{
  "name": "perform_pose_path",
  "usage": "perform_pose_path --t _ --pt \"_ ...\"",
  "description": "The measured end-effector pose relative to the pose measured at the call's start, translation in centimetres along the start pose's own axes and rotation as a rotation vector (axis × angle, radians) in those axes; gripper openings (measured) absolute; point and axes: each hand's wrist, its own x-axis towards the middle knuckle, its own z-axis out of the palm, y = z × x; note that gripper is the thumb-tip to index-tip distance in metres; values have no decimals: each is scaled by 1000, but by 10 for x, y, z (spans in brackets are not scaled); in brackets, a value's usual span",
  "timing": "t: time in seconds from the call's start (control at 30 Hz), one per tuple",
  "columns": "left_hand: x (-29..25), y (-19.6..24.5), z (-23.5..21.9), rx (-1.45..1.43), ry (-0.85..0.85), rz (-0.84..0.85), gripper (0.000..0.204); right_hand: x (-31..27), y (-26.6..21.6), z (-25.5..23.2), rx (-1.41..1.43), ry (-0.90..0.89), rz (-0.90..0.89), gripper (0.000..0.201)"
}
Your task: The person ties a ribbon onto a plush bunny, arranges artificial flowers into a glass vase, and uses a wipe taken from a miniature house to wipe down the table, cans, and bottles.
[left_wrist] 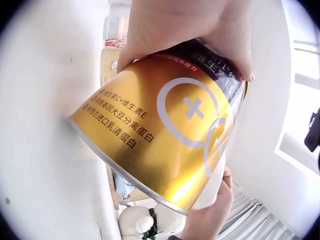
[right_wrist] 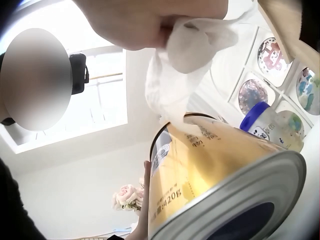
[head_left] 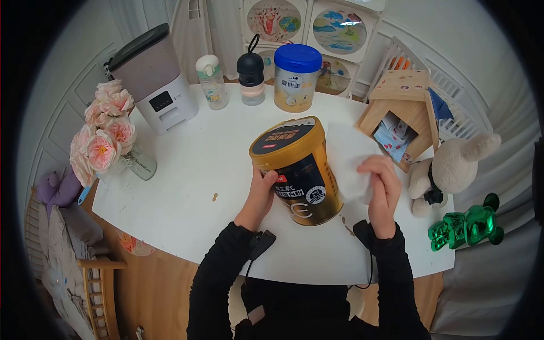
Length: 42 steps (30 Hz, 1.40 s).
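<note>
My left hand [head_left: 258, 195] grips a gold and black protein powder can [head_left: 303, 181] by its side, with the thumb across the front label. The can is tilted over the table, gold lid uppermost, and its metal base shows in the right wrist view. On the other side, my right hand [head_left: 384, 187] has its fingers curled on a thin white tissue [right_wrist: 175, 75]. The tissue hangs down against the gold side of the can. From the left wrist, gold wall with a plus emblem [left_wrist: 192, 107] fills the middle, below the gripping left hand [left_wrist: 190, 25].
Along the back of the white table [head_left: 187, 187] stand a dispenser [head_left: 150, 79], a cup [head_left: 212, 85], a black-topped bottle [head_left: 251, 76] and a blue-lidded can [head_left: 296, 79]. Pink roses [head_left: 105, 130] are left; a wooden house [head_left: 396, 107], plush rabbit [head_left: 453, 167] and green bear figure [head_left: 467, 226] right.
</note>
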Motion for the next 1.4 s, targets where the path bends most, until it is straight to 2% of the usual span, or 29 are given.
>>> perform_pose_path --t 0.03,0.1,0.17,0.3,0.37,0.4,0.47,0.6,0.7,0.77,0.8,0.9,0.93,1.0,1.03,1.1,1.13,1.17,1.2,1.23,1.27,1.3,1.33,1.37,1.4 --pt "0 0 0 2 0 -10 102 4 -4 4 -16 53 -27 23" --pt "0 -2 -3 19 -40 -3 103 5 5 16 53 -221 -72 46" --pt "1 -4 -5 37 -84 4 104 2 4 41 70 -237 -50 57" --pt "2 -2 -5 21 -27 -2 105 2 26 51 129 -283 40 61" --pt "1 -3 -5 -7 -9 -23 105 -2 29 47 334 -335 267 61" --pt "2 -3 -6 -2 -11 -25 105 -6 34 46 331 -337 274 61" --pt "2 -3 -7 3 -15 -30 105 -21 49 45 506 -380 435 61" --pt "-2 -1 -6 35 -24 -55 108 -52 60 42 591 -430 556 63" --pt "-4 -4 -7 70 -52 -50 111 -57 67 36 480 -349 446 56" --pt "-6 -3 -9 95 -67 -44 113 -48 71 23 307 -397 601 45" --pt "-7 -3 -11 110 -90 -75 116 -48 75 22 318 -300 543 35" --pt "-5 -14 -13 159 -120 -102 126 -38 80 -1 241 -187 537 31" --pt "-7 -6 0 177 -177 -69 129 -30 77 -10 244 -180 528 31" --pt "-12 3 25 255 -257 25 135 -14 66 -29 352 56 548 34" --pt "-13 2 32 314 -281 90 138 -6 50 -36 355 67 546 34" --pt "-19 -1 39 390 -347 98 138 10 11 -47 284 197 397 32" --pt "-23 -3 43 466 -350 93 139 11 -3 -50 287 207 396 32" --pt "-25 -2 47 543 -352 89 139 11 -15 -53 207 77 273 25" --pt "-26 3 51 602 -347 60 139 12 -26 -56 125 -55 150 27" --pt "-27 8 50 605 -351 61 139 15 -37 -57 109 -195 2 47" --pt "-28 15 48 749 -333 246 138 16 -46 -53 76 -322 -156 57" --pt "-29 22 45 889 -315 435 137 15 -53 -50 35 -431 -258 59" --pt "-35 37 53 950 -289 500 140 14 -59 -43 -2 -506 -356 55" --pt "-43 45 67 951 -198 640 121 10 -60 -35 2 -499 -353 55" --pt "-45 56 73 976 -268 723 97 4 -58 -26 70 -582 -362 57"
